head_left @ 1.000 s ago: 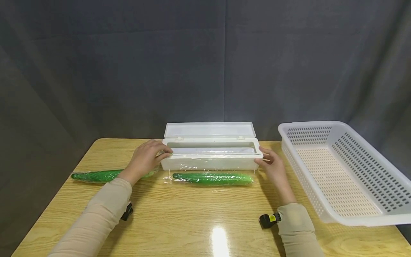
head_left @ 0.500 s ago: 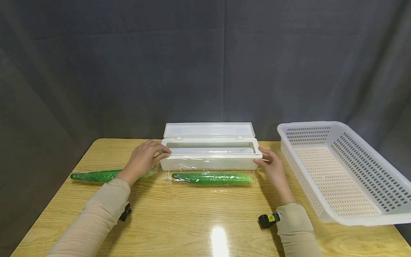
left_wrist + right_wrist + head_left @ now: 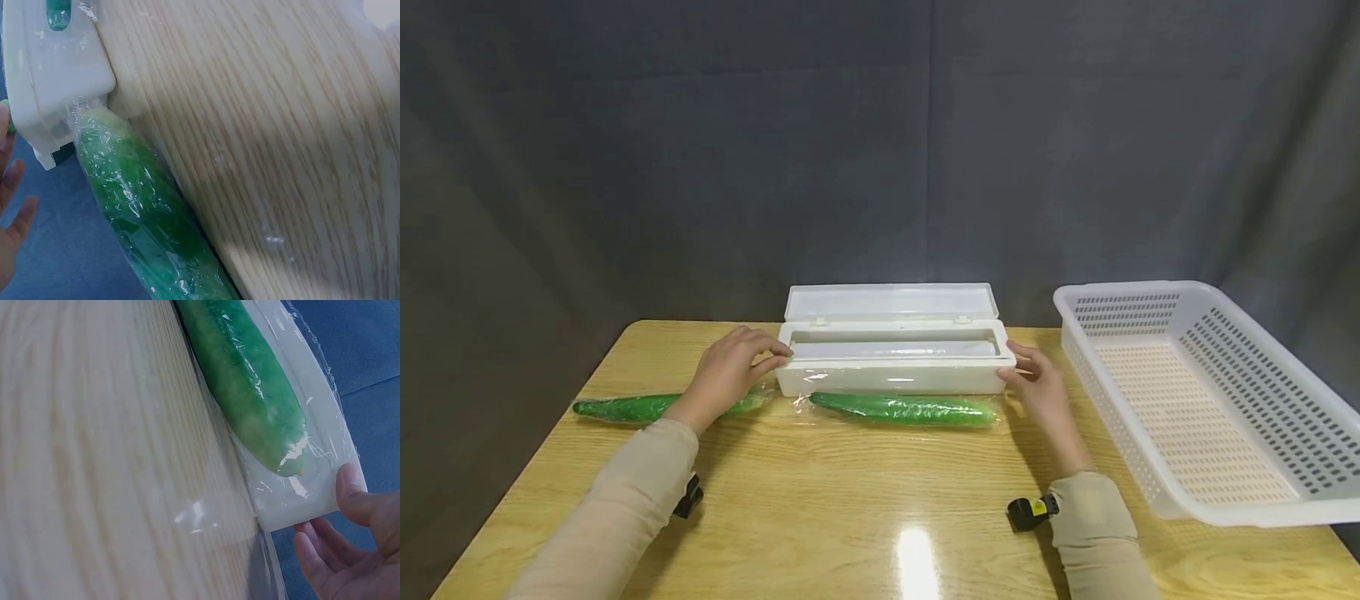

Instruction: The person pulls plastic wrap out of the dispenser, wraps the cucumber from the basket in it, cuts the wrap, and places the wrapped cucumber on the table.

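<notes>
Midway along the table's far side stands a white cling film box [image 3: 891,379], its lid [image 3: 891,302] raised and a film roll [image 3: 891,349] inside. At the box's left end, my left hand [image 3: 730,371] pinches a small green slide cutter [image 3: 9,117], mostly covered by the fingers. My right hand [image 3: 1037,387] grips the right end, thumb on the front face and other fingers behind. A film-covered cucumber [image 3: 902,409] lies along the front of the box, slightly slanted, with clear film round it. Partly behind my left wrist is another wrapped cucumber [image 3: 632,407].
On the right stands a large white perforated basket [image 3: 1187,417]. The wooden table [image 3: 842,508] ends at the far side in front of a dark curtain [image 3: 850,167].
My left hand has moved slightly left along the box. The front cucumber's left end has shifted toward the box, and the film about it looks slacker. My right hand keeps its grip.
</notes>
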`<action>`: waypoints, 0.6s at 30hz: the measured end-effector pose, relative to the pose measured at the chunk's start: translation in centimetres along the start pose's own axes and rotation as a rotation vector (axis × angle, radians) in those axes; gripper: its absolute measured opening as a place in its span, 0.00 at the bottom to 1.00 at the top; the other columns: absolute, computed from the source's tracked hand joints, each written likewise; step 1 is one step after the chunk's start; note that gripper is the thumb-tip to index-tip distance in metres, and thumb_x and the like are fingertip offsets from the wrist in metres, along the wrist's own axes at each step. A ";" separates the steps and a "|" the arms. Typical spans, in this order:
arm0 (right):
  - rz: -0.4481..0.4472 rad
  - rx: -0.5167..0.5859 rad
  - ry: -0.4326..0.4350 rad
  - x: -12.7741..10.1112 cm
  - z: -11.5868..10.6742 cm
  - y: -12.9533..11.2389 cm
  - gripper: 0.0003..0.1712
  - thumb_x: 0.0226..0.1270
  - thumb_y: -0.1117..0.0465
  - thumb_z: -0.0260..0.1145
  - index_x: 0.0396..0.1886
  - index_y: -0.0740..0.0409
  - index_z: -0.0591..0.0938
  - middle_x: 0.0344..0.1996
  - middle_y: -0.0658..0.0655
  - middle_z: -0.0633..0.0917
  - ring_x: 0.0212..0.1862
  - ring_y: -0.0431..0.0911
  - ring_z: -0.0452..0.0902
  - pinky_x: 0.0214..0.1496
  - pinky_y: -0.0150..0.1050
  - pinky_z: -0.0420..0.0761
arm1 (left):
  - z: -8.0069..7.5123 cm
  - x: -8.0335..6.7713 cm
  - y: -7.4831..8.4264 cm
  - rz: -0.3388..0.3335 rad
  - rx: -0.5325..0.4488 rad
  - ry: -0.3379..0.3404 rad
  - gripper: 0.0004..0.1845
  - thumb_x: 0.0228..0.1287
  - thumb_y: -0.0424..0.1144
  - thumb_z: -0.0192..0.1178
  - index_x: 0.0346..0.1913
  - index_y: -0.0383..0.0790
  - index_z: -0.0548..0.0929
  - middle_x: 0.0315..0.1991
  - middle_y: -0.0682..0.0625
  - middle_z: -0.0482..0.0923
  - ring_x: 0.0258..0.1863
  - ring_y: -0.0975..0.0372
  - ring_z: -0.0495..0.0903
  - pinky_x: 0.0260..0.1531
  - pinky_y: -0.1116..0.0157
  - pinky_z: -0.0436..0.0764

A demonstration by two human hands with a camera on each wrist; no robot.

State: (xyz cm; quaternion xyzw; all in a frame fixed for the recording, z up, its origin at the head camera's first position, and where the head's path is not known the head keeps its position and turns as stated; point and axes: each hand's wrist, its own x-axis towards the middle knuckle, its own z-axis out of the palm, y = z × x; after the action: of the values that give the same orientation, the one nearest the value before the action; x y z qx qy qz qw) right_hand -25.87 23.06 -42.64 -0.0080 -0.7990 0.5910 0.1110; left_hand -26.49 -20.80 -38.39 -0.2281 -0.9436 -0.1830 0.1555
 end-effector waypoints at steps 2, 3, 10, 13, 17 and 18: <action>0.008 -0.006 0.000 -0.1 -0.1 -0.2 0.27 0.66 0.72 0.67 0.65 0.68 0.74 0.58 0.73 0.77 0.50 0.55 0.81 0.41 0.32 0.83 | 0.0 0.1 0.1 -0.004 0.005 0.000 0.09 0.65 0.43 0.66 0.47 0.50 0.88 0.47 0.52 0.85 0.47 0.56 0.78 0.44 0.52 0.79; 0.014 -0.009 -0.003 -0.1 -0.1 -0.2 0.27 0.66 0.72 0.67 0.65 0.68 0.74 0.58 0.74 0.78 0.50 0.56 0.81 0.41 0.33 0.84 | 0.0 0.1 0.2 -0.010 0.006 -0.001 0.09 0.65 0.43 0.66 0.46 0.50 0.88 0.47 0.52 0.85 0.47 0.55 0.79 0.45 0.52 0.79; -0.035 0.015 0.000 -0.3 -0.3 -0.1 0.27 0.65 0.69 0.68 0.63 0.69 0.75 0.55 0.76 0.79 0.49 0.60 0.81 0.40 0.33 0.84 | -0.1 0.2 0.8 -0.073 -0.006 -0.020 0.10 0.66 0.43 0.66 0.48 0.48 0.88 0.51 0.48 0.84 0.54 0.51 0.77 0.55 0.47 0.74; -0.083 0.050 0.005 -0.4 -0.3 0.0 0.26 0.63 0.68 0.71 0.61 0.68 0.77 0.50 0.75 0.81 0.44 0.55 0.83 0.36 0.33 0.84 | -0.2 0.0 1.0 -0.093 -0.004 -0.020 0.12 0.67 0.43 0.66 0.51 0.47 0.87 0.53 0.47 0.83 0.57 0.50 0.76 0.57 0.46 0.73; -0.065 0.034 0.004 -0.3 -0.1 0.0 0.26 0.63 0.71 0.70 0.62 0.69 0.77 0.51 0.75 0.81 0.45 0.55 0.83 0.37 0.33 0.84 | -0.3 -0.5 1.3 -0.131 -0.017 0.029 0.14 0.68 0.43 0.64 0.54 0.47 0.86 0.54 0.47 0.81 0.57 0.51 0.75 0.55 0.47 0.74; -0.044 0.008 -0.002 -0.2 -0.1 0.0 0.27 0.65 0.71 0.69 0.63 0.69 0.75 0.53 0.76 0.79 0.47 0.57 0.82 0.39 0.34 0.84 | -0.3 -0.7 1.4 -0.139 -0.026 0.050 0.14 0.69 0.43 0.64 0.54 0.47 0.86 0.54 0.48 0.81 0.57 0.52 0.75 0.54 0.47 0.75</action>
State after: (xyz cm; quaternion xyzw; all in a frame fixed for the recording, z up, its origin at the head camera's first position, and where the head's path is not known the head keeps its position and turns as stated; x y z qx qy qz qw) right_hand -25.63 23.15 -42.61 0.0105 -0.7966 0.5917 0.1234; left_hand -25.16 -20.01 -37.98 -0.1593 -0.9505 -0.2112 0.1629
